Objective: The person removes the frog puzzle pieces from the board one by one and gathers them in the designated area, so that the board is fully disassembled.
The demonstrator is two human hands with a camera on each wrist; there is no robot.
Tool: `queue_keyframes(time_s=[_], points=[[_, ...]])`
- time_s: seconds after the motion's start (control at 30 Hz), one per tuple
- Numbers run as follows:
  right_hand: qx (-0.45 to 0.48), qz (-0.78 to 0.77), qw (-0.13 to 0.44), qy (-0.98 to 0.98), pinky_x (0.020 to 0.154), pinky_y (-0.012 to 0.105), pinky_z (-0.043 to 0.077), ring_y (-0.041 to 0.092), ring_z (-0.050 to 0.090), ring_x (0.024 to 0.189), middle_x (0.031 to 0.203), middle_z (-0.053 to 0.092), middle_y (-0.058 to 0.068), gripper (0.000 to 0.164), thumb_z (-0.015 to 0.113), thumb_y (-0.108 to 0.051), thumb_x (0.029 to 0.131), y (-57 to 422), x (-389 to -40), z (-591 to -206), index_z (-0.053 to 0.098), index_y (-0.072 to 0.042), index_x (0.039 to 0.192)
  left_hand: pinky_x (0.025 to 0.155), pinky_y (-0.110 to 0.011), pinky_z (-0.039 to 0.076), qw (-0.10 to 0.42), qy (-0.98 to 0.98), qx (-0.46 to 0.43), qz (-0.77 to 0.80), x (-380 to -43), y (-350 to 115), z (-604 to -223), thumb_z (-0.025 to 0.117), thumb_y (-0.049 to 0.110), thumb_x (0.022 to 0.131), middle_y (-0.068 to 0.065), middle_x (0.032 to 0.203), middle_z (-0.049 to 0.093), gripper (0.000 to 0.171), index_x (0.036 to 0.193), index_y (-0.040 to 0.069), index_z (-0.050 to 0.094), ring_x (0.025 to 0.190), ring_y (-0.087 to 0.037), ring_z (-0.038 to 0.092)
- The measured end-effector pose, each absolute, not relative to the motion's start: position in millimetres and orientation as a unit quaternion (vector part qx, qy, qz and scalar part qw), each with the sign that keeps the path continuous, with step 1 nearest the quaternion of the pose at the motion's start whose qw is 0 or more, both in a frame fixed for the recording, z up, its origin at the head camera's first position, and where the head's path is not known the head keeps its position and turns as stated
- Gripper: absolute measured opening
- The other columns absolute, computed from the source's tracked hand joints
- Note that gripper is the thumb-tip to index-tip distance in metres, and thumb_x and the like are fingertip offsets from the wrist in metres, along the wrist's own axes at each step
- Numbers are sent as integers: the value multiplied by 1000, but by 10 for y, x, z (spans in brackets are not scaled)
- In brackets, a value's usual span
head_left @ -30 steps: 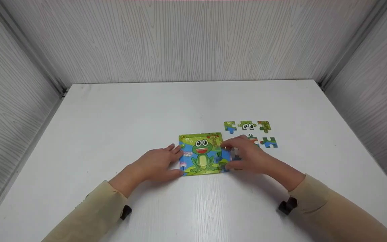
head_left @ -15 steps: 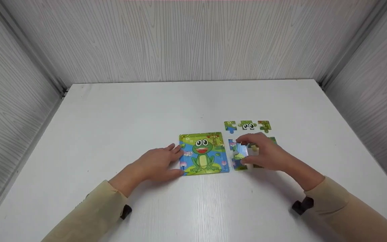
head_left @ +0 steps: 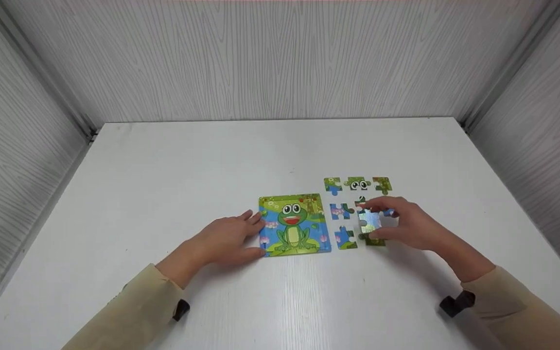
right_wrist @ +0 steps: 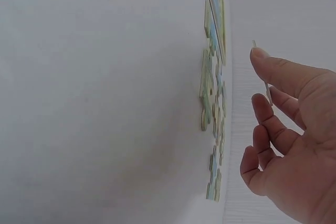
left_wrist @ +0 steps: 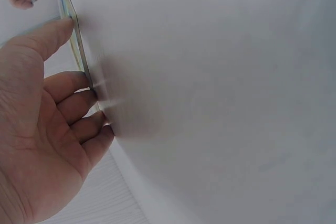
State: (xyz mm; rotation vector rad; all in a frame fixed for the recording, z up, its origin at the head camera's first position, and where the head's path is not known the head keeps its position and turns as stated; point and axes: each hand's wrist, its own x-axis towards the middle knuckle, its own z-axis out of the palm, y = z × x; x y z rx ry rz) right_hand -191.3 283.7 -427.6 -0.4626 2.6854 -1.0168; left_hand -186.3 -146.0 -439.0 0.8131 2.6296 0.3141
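A square frog puzzle board [head_left: 293, 226] lies flat on the white table. My left hand [head_left: 224, 239] rests at its left edge; in the left wrist view, the thumb and fingertips touch the board's side [left_wrist: 79, 40]. To the right, my right hand [head_left: 409, 226] pinches a light, glossy puzzle piece [head_left: 370, 221] between thumb and fingers. In the right wrist view that piece is a thin edge [right_wrist: 269, 93], held above the table. Beneath and around this hand lie loose puzzle pieces, including a lower one [head_left: 375, 241] and a blue one partly hidden by the fingers.
Three pieces form the back row, with frog eyes [head_left: 357, 184] on the middle one. Nearer the board lie a pink-and-blue piece [head_left: 339, 211] and a blue-green piece [head_left: 345, 238]. Pale wood-grain panels [head_left: 280, 58] enclose the table at the back and sides.
My right hand has moved right, away from the board's right edge and over the loose pieces, carrying the puzzle piece. My left hand stays at the board's left edge.
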Motion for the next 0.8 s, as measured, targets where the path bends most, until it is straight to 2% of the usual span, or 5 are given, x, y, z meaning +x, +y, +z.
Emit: queue_keyframes(time_s=[0.1, 0.3, 0.6, 0.7, 0.8], points=[[-157, -341, 119, 919, 104, 53, 43, 28, 55, 127, 136, 65, 2, 62, 89, -30, 89, 2928, -1901, -4304, 63, -20, 145, 123, -53, 33, 187, 934, 284, 111, -1838, -1473, -4410, 61, 53, 102, -6, 170, 35, 76, 164, 13, 41, 160, -29, 27], [-153, -334, 122, 922, 101, 53, 44, 28, 55, 121, 132, 66, 3, 60, 88, -23, 90, 3133, -1866, -4328, 64, -17, 144, 123, -53, 33, 183, 934, 283, 115, -1833, -1486, -4427, 61, 53, 102, -5, 170, 35, 76, 164, 14, 41, 160, -28, 27], [-127, -322, 130, 929, 102, 52, 45, 28, 54, 119, 134, 66, 5, 60, 89, -30, 88, 3407, -1815, -4403, 65, -17, 141, 124, -51, 32, 187, 937, 275, 111, -1838, -1454, -4456, 62, 54, 101, -4, 170, 35, 77, 164, 14, 40, 160, -27, 26], [-121, -313, 129, 933, 101, 49, 45, 27, 55, 118, 137, 66, 5, 61, 90, -30, 88, 3473, -1794, -4427, 65, -17, 142, 124, -52, 32, 187, 936, 279, 109, -1834, -1452, -4459, 62, 53, 102, -5, 170, 36, 77, 164, 14, 41, 160, -28, 27], [-117, -315, 130, 933, 100, 40, 46, 27, 56, 121, 139, 65, 6, 63, 90, -30, 87, 3520, -1785, -4445, 64, -17, 143, 123, -52, 34, 187, 935, 280, 111, -1831, -1454, -4454, 61, 52, 102, -6, 169, 37, 76, 164, 15, 41, 159, -29, 28]])
